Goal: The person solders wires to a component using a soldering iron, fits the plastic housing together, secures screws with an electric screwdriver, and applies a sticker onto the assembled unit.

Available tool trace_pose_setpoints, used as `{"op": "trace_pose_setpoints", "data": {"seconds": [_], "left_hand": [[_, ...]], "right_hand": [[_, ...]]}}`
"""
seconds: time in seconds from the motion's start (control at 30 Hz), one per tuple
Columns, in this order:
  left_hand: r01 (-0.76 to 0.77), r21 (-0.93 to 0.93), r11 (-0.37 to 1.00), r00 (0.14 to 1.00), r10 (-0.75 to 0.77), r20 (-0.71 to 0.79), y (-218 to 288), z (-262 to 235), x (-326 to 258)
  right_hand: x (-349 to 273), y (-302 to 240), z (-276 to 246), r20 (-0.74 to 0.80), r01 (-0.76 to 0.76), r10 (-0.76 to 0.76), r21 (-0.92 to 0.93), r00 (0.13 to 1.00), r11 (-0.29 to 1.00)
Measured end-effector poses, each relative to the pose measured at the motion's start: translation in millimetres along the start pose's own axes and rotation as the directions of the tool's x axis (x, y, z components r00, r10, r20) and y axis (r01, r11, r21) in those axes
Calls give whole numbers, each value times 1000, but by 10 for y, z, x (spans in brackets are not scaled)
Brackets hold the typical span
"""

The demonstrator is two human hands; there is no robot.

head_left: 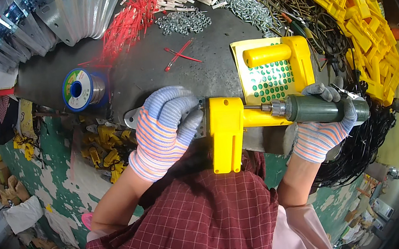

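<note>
At a cluttered grey metal workbench [152,75], my left hand [162,132], in a striped knit glove, closes over the metal end of a bright yellow L-shaped plastic housing [228,131], pinning it at the bench's near edge, probably so it cannot turn. My right hand [321,128], gloved the same, is wrapped tight around a dark green cylindrical electric screwdriver [326,108], held level so its bit meets the housing's side squarely. A second yellow housing [278,53] lies just beyond on a yellow sheet of green round stickers [264,80], within reach. Farther back sit a blue-rimmed spool of solder wire [81,88], loose red cable ties [128,23], a heap of silver nuts [183,22] and, at my right, a pile of yellow plastic parts [365,27].
</note>
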State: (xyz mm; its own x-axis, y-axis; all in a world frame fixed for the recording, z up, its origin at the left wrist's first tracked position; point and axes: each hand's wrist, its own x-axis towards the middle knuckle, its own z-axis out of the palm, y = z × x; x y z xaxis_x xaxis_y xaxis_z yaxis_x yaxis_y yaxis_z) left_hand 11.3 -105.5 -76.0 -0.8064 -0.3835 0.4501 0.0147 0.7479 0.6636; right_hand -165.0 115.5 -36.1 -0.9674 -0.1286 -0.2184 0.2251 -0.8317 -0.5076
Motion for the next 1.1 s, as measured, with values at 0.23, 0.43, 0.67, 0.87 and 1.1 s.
{"op": "trace_pose_setpoints", "data": {"seconds": [0.23,0.43,0.67,0.87,1.1], "left_hand": [[-7,25,1000,993,4,116,-3,-41,58],[-76,81,994,994,69,87,-8,-23,61],[-116,63,991,992,112,65,-65,-14,8],[-136,54,989,989,133,56,-65,-28,15],[-126,35,991,989,124,76,-80,-30,28]], "right_hand": [[5,-14,1,14,-25,24,19,1000,1000],[5,2,-6,8,7,-7,-1,1000,1000],[9,3,15,-12,-7,7,2,1000,1000],[-19,25,37,20,-27,28,-24,999,999],[-16,37,21,18,-2,2,8,1000,1000]]}}
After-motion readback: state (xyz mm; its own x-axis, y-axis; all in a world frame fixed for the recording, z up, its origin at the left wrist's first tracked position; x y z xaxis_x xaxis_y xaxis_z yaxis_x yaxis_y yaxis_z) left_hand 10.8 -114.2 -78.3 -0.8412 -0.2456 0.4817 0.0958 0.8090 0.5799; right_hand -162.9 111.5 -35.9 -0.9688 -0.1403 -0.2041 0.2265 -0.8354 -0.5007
